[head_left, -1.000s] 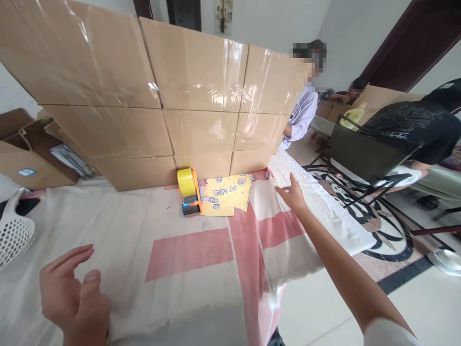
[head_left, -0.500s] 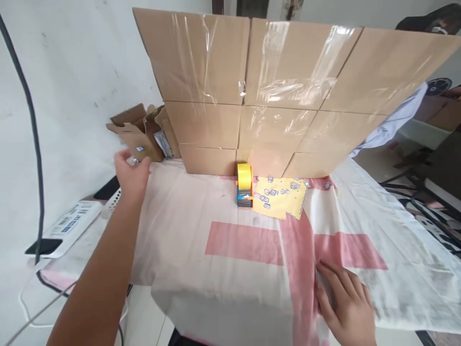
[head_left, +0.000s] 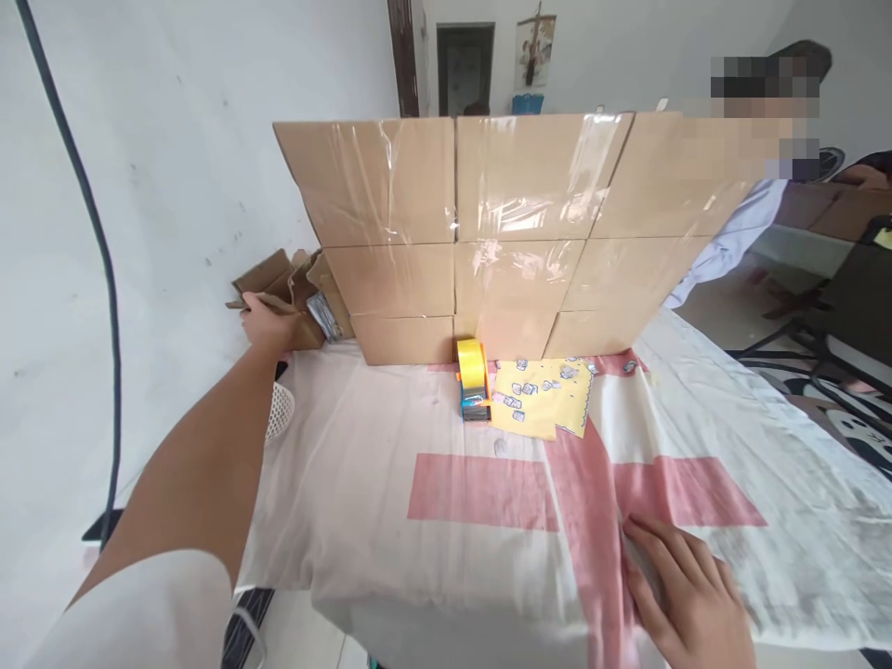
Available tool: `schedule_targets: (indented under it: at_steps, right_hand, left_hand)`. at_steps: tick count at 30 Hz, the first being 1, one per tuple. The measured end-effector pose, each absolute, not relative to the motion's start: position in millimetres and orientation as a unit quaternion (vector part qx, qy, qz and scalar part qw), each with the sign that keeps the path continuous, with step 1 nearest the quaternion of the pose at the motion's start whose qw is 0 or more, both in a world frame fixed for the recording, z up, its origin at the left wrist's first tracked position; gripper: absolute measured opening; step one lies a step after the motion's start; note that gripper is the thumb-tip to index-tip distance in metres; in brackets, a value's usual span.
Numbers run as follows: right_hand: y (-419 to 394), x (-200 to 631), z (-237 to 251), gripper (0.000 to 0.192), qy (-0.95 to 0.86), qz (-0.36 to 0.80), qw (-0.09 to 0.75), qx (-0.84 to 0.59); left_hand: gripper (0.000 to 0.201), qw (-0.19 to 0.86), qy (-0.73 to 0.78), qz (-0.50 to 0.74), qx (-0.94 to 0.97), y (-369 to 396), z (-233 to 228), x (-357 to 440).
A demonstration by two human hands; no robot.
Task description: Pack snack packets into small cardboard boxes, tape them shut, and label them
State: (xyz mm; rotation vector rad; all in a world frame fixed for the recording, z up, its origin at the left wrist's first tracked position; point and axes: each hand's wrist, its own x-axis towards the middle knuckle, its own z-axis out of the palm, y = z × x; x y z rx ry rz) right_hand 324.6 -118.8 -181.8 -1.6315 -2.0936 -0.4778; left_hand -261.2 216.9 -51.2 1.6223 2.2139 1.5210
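Cardboard box flap (head_left: 261, 277) seemingly gripped by left hand (head_left: 268, 323); right hand (head_left: 687, 595) flat on cloth (head_left: 390, 427).

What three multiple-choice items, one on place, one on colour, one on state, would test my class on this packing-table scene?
1. Where does the tape dispenser stand?
A. just left of the yellow sheet
B. on top of the box wall
C. in the white basket

2. What colour is the roll on the dispenser?
A. blue
B. yellow
C. black

3. What is the right hand doing?
A. gripping the dispenser
B. holding a box
C. lying flat on the cloth

Answers: 1 A, it stands on the cloth at the sheet's left edge, before the stacked boxes. 2 B, the roll is plainly yellow. 3 C, the palm is down with fingers spread, while the left hand touches the open carton.
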Motion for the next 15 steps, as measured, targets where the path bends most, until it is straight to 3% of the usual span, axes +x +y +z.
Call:
schedule_targets:
  at_steps: [5,10,15]
  right_hand:
    - [-119,324,-184,0.028,-0.750,-0.179,0.241,-0.589]
    - [-119,322,-190,0.028,-0.726,-0.164,0.263,-0.614]
    - [-105,325,-180,0.037,-0.727,-0.064,0.301,-0.614]
  left_hand:
    - [0.072,-0.024,0.724,0.542,0.426,196,-17,-263]
    - [0.072,-0.158,0.612,0.650,0.422,128,18,-245]
    - [0.094,-0.214,0.491,0.744,0.400,18,-28,-173]
